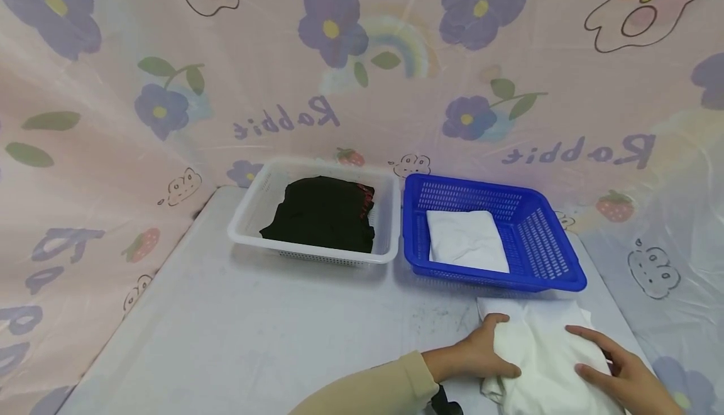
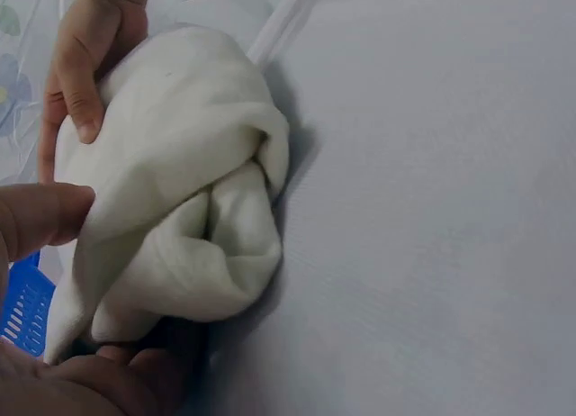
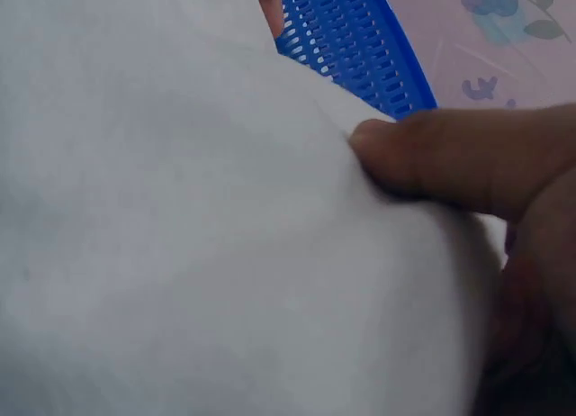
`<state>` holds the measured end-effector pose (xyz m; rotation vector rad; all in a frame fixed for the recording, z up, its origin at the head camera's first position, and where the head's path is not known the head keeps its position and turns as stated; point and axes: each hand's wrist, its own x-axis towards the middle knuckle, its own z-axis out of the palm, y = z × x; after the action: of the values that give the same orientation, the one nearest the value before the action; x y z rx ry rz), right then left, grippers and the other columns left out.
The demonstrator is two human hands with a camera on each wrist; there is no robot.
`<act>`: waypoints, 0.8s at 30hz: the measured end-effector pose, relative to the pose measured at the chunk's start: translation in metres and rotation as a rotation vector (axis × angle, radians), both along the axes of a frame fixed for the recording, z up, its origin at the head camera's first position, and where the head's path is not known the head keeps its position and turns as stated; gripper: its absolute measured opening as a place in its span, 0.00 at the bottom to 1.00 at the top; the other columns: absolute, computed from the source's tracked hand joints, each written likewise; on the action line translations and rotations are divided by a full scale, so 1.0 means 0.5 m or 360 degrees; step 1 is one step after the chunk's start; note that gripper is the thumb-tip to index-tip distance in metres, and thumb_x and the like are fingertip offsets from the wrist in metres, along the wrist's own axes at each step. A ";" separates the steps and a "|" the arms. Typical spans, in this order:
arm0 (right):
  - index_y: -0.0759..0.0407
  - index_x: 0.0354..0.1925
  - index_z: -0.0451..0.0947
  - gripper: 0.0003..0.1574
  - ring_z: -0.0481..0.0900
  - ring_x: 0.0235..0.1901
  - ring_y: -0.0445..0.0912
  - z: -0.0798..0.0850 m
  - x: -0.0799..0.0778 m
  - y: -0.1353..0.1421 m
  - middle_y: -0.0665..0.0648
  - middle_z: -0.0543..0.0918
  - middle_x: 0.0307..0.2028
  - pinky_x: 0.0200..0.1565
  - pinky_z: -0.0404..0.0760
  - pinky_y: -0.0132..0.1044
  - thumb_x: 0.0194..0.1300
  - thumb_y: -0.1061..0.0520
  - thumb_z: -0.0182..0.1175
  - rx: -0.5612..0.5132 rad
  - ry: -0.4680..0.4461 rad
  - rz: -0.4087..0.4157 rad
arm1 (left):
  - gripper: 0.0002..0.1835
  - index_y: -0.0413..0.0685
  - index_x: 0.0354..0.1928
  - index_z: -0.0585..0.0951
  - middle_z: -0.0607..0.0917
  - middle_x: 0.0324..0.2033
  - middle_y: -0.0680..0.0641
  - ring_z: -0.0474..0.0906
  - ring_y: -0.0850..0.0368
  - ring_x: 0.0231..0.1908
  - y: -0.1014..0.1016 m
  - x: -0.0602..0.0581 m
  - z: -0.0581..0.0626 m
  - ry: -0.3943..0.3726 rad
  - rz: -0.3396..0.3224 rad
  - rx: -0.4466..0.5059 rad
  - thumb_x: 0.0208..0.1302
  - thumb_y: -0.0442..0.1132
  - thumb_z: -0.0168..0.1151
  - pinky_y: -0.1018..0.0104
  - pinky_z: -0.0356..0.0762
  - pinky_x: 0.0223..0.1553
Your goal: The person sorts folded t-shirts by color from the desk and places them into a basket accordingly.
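A bundle of soft white cloth (image 1: pixel 551 358), folded in thick layers, lies at the table's front right. My left hand (image 1: pixel 481 352) grips its left side; in the left wrist view the thumb (image 2: pixel 49 218) lies on top while the other fingers reach under the edge. At the opposite side my right hand (image 1: pixel 622 371) holds the cloth. The right wrist view shows that thumb (image 3: pixel 432 159) pressing on the upper layer, with the remaining fingers mostly hidden below. Rolled folds (image 2: pixel 202 254) of the cloth face the left wrist camera.
Just behind the cloth stands a blue plastic basket (image 1: pixel 551 239) with a folded white cloth (image 1: pixel 466 239) inside. Left of it is a white basket (image 1: pixel 240 229) containing a dark folded garment (image 1: pixel 322 214). A printed curtain (image 1: pixel 384 119) hangs behind the white-covered table (image 1: pixel 271 333).
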<state>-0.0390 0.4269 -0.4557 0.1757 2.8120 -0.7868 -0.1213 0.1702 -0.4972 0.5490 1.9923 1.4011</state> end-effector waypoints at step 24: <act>0.50 0.72 0.57 0.37 0.80 0.32 0.38 0.053 0.031 -0.046 0.17 0.63 0.49 0.30 0.81 0.36 0.69 0.55 0.57 -0.0410 0.0167 -0.0037 | 0.40 0.68 0.63 0.63 0.74 0.47 0.60 0.70 0.72 0.45 -0.030 0.015 0.013 0.0075 -0.0024 0.0166 0.50 0.39 0.73 0.73 0.71 0.46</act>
<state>-0.0236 0.4039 -0.4293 0.1284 2.7736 -1.1849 -0.1139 0.1552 -0.4909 0.6479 1.9558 1.5021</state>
